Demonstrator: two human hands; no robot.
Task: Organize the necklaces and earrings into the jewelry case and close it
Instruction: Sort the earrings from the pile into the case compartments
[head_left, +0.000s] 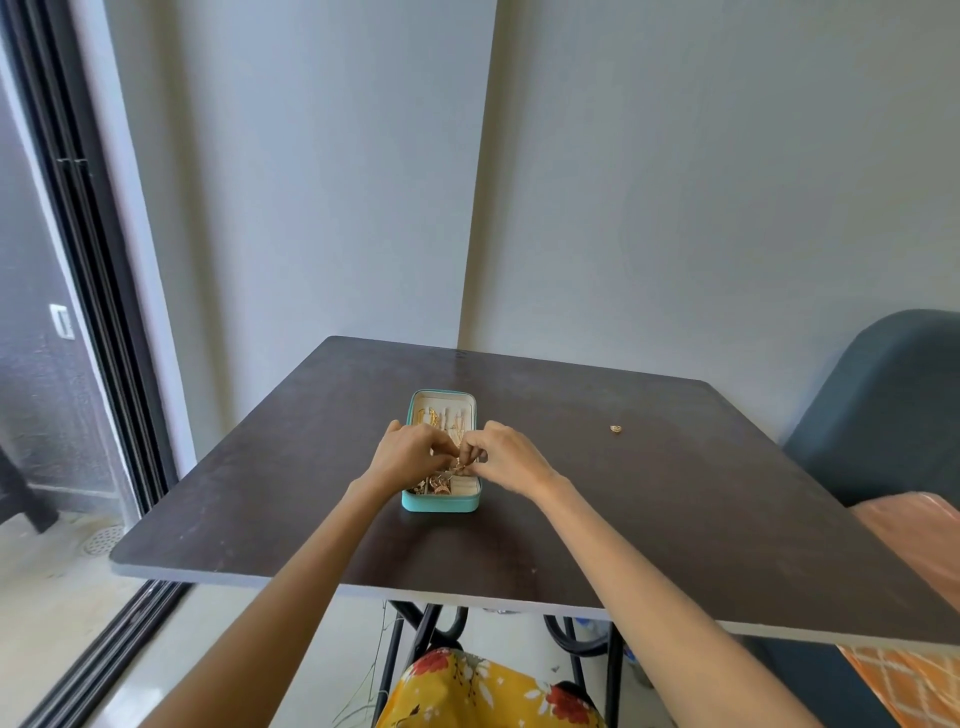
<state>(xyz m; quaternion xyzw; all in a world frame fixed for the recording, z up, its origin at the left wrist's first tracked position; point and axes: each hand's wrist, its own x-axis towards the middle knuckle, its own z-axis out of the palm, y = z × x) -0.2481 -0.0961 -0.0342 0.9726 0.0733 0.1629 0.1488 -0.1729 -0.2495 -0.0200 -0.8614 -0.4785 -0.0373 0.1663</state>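
Right now the fingertips of both hands meet over the middle of the little case, pinching a small gold piece (459, 466) between them; it is too tiny to say if it is an earring or part of a chain. The left hand (410, 453) curls in from one side and the right hand (501, 457) curls in from the other, fingers bent close and narrow, not spread. Under them sits the teal jewelry case (440, 503), open, with pale padding inside and more gold jewelry (434, 415) lying in its far part and its near part. The case rests near the middle of the dark table (260, 467). One more small gold earring (615, 428) lies alone on the table, well off to the right of the case. Gold bits like these look very light, thin and slippery, and chains are floppy and can tangle, so I think they are best held with just the fingertips, by a hook or a clasp. The case looks light and could slide, so closing it may need one hand to hold it steady.
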